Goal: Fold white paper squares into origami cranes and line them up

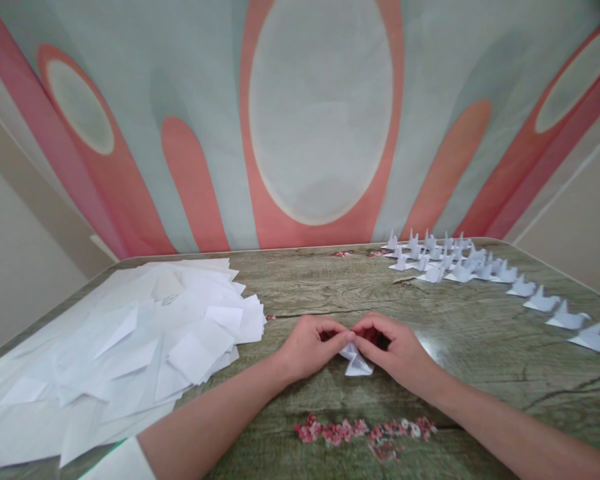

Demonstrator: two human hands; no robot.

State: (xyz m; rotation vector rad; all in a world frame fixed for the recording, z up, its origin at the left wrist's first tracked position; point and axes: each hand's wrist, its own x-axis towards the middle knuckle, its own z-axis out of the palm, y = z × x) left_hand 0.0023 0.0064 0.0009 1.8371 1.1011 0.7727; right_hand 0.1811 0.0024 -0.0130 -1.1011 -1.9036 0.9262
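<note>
Between my two hands is a small piece of folded white paper (pixel 359 364), its pointed lower part showing below the fingers. My left hand (pixel 314 343) pinches its upper edge from the left, thumb against fingertips. From the other side, my right hand (pixel 391 343) pinches the same edge, and the fingertips of both hands meet there. The top of the folded paper is hidden behind the fingers. Both hands are just above the wood-grain table (pixel 300 293), near its middle.
A wide, loose pile of white paper sheets (pixel 130 347) covers the table's left side. Several folded white paper cranes (pixel 460 270) stand in rows at the back right, trailing toward the right edge. Pink flower prints (pixel 335 430) mark the tabletop in front. A patterned backdrop (pixel 320 233) rises behind.
</note>
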